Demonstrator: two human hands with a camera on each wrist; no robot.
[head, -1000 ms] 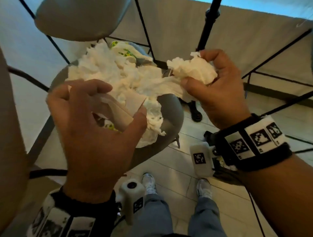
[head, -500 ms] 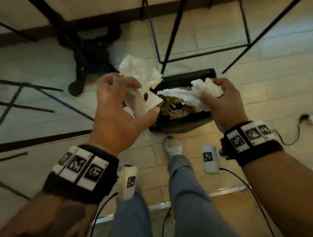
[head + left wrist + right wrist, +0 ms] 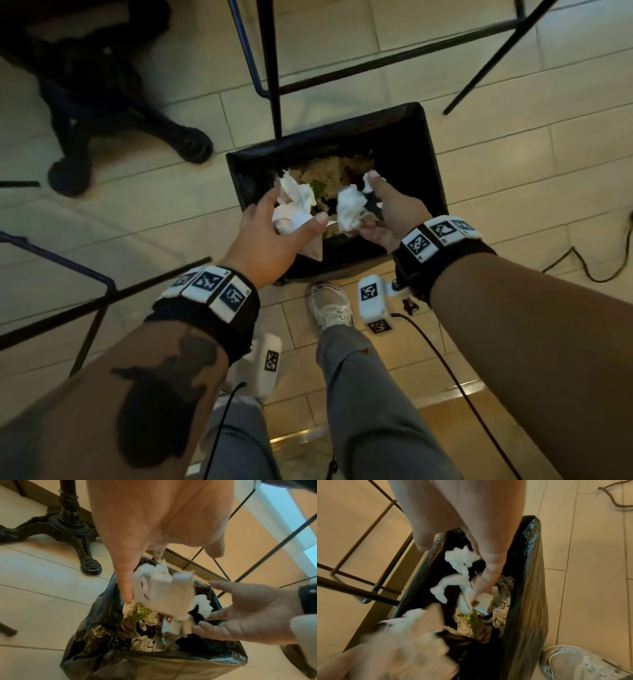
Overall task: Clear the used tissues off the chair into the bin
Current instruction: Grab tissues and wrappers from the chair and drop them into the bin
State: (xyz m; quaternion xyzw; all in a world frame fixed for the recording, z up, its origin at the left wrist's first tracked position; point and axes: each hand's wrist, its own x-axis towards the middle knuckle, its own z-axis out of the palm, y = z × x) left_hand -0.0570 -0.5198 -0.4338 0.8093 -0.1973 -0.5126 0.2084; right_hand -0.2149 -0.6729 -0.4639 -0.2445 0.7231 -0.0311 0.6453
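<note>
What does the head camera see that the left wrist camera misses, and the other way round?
Only the head view shows the person's grey trouser legs, a white shoe and both marker wristbands. Only the left wrist view shows the ornate black table base close up and a brown wrapper deep in the bin. Both show the black-lined bin, the left hand and right hand open above it, and crumpled tissues dropping in.

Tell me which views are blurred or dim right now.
Head view: dim, dark top-left corner, hands and bin fairly sharp. Left wrist view: tissue slightly smeared, floor bright. Right wrist view: worst, with the left hand and its tissue a motion-blurred smear at the lower left.
</note>
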